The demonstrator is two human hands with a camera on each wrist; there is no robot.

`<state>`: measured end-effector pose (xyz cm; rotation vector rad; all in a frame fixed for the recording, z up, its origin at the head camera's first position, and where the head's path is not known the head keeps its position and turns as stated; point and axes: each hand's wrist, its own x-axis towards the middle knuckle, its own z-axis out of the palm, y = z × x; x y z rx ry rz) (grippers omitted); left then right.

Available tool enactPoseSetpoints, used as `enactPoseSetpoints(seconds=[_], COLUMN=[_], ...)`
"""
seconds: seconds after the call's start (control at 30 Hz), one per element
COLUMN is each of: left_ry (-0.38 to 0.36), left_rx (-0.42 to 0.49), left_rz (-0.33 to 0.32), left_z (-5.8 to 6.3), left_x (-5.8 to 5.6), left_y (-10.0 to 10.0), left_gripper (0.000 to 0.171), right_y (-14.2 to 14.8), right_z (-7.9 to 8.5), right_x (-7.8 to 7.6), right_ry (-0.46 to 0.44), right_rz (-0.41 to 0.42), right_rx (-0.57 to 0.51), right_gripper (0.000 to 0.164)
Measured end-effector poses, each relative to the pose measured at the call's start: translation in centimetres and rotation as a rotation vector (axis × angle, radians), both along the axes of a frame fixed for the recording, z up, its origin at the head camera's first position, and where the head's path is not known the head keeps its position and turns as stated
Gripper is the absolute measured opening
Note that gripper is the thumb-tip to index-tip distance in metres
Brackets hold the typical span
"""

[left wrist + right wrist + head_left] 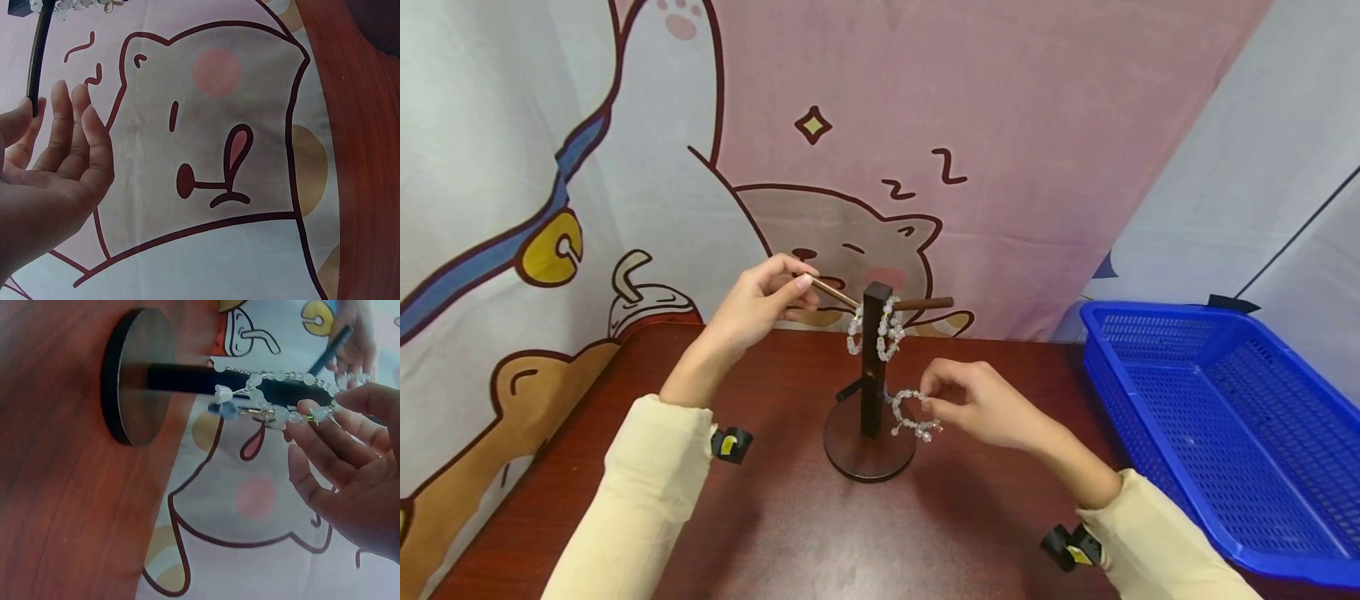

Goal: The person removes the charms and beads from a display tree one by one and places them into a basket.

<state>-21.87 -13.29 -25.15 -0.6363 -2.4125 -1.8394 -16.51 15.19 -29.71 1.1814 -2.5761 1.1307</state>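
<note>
My left hand (758,305) pinches the upper left peg (833,291), which should steady the post (872,367), and my right hand (983,405) pinches the bracelet (908,423) just right of it, best lightly so it hangs open.

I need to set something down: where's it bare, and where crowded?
Bare: the tabletop in front of the stand's base, between the sleeves; also the visible floor of the blue basket. Crowded: around the post, where bracelets hang, the left hand pinches a peg and the right hand holds another bracelet.
</note>
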Motion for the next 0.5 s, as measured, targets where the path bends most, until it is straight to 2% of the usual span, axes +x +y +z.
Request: enactPoseSetpoints(seconds=[0.3,0.5], left_ry=[-0.004,-0.005], left_rx=[0.012,0.009], left_rz=[-0.006,-0.007], left_z=[0.1,0.0], left_x=[0.1,0.0], left_y=[0.0,0.0], left_gripper=[0.022,0.021], right_y=[1.7,2.6], right_z=[1.0,1.7], right_x=[-0.7,-1.1], right_ry=[-0.057,-0.073], right_rz=[-0.071,-0.089], right_rx=[-0.006,-0.019], right_gripper=[0.015,0.012])
